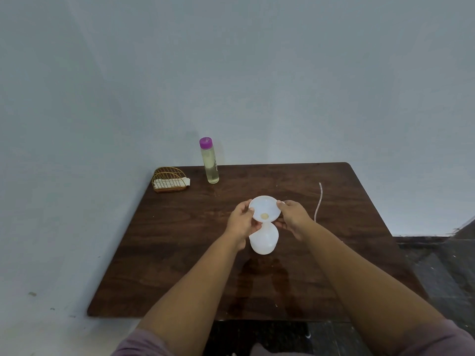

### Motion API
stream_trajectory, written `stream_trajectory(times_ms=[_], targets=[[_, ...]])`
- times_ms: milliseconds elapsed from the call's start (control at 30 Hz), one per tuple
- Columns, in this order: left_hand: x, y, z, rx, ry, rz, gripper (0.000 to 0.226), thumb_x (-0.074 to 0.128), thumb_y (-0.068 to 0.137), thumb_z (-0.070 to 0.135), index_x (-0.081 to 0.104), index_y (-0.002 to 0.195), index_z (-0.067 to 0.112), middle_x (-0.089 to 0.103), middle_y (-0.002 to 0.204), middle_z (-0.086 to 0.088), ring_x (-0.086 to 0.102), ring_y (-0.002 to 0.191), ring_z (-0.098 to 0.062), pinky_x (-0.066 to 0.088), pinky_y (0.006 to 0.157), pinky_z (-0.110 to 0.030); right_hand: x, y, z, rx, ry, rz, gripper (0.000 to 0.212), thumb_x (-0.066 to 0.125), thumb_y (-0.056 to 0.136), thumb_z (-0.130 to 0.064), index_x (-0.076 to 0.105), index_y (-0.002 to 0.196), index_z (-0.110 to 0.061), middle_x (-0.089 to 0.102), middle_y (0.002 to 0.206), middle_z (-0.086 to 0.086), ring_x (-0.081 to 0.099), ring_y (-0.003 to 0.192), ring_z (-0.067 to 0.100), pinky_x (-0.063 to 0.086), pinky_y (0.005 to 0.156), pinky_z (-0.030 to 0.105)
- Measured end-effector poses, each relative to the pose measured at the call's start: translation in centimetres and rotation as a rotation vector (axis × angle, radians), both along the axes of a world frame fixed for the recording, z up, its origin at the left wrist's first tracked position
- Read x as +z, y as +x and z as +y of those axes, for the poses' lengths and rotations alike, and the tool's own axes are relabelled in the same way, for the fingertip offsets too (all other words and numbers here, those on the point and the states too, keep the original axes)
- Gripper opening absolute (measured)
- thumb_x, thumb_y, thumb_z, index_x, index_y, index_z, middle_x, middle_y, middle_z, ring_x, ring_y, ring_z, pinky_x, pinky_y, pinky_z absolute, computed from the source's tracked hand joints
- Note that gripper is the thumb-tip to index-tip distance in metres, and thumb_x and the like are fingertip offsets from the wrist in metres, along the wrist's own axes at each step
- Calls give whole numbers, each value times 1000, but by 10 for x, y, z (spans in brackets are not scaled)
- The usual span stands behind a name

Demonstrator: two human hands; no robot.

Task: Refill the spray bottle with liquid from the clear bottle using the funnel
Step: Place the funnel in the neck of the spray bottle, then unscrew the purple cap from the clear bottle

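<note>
a wire napkin holder sits at the far left corner of the dark wooden surface, and just to its right the clear bottle stands upright, purple cap on, pale liquid inside. near the middle, the left hand has its fingers curled on the left rim of the white funnel. the funnel sits over the neck of the white spray bottle, which stands on the surface. the right hand pinches the funnel's right rim. further right, the thin dip tube lies on the surface, well apart from the bottle.
</note>
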State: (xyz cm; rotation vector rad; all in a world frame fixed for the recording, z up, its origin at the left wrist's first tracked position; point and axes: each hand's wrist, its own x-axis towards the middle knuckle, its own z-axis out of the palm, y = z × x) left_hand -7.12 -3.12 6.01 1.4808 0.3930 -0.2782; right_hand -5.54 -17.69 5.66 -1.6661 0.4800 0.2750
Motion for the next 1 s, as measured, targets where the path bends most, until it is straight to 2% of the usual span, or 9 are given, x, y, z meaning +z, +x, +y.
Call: stream_trajectory(times_ms=[167, 333, 600, 700, 800, 900, 1000], targets=[[-1, 0, -1, 4, -2, -4, 30, 50, 101, 15, 54, 130, 20, 54, 129, -4, 58, 109, -22, 60, 81, -34, -3, 0, 0, 7, -10, 4, 34, 44, 101, -29, 52, 128, -11, 58, 124, 10, 62, 104, 25, 57, 88, 38], [1, -1, -4, 16, -14, 15, 30, 47, 102, 15, 54, 131, 19, 54, 130, -5, 57, 111, -23, 60, 82, -36, -5, -4, -1, 4, 7, -2, 32, 43, 101, -31, 52, 125, -12, 58, 123, 10, 61, 104, 25, 57, 89, 38], [0, -3, -2, -26, 105, 30, 37, 46, 102, 28, 45, 139, 23, 49, 141, -5, 57, 116, -26, 56, 83, -37, 0, -8, -1, 4, -10, 7, 37, 46, 98, -42, 49, 124, -15, 56, 126, 8, 60, 106, 24, 55, 92, 40], [3, -1, 0, 9, 111, 17, 41, 48, 102, 27, 43, 142, 22, 48, 144, -4, 54, 123, -26, 53, 94, -41, 5, -12, -4, 25, -151, -33, 42, 45, 97, -46, 43, 128, -17, 53, 131, 6, 56, 111, 25, 51, 94, 40], [11, 3, 6, 59, 211, -30, 43, 51, 100, 29, 43, 142, 23, 47, 146, -3, 47, 131, -26, 45, 106, -45, 14, -8, -8, 30, -367, -129, 47, 44, 97, -46, 42, 133, -15, 47, 135, 8, 53, 116, 27, 46, 90, 36], [22, 8, 17, 46, 306, -105, 46, 52, 99, 32, 42, 144, 23, 49, 144, -3, 48, 130, -23, 42, 108, -42, 22, 0, -7, 48, -494, -205, 48, 46, 96, -46, 43, 132, -15, 43, 136, 13, 51, 119, 32, 44, 100, 42], [33, 17, 31, 39, 350, -169, 47, 52, 99, 33, 41, 144, 24, 51, 141, -3, 50, 128, -21, 42, 105, -36, 34, 13, 1, 112, -636, -257, 47, 47, 96, -44, 43, 132, -15, 43, 134, 15, 43, 125, 35, 37, 102, 43]])
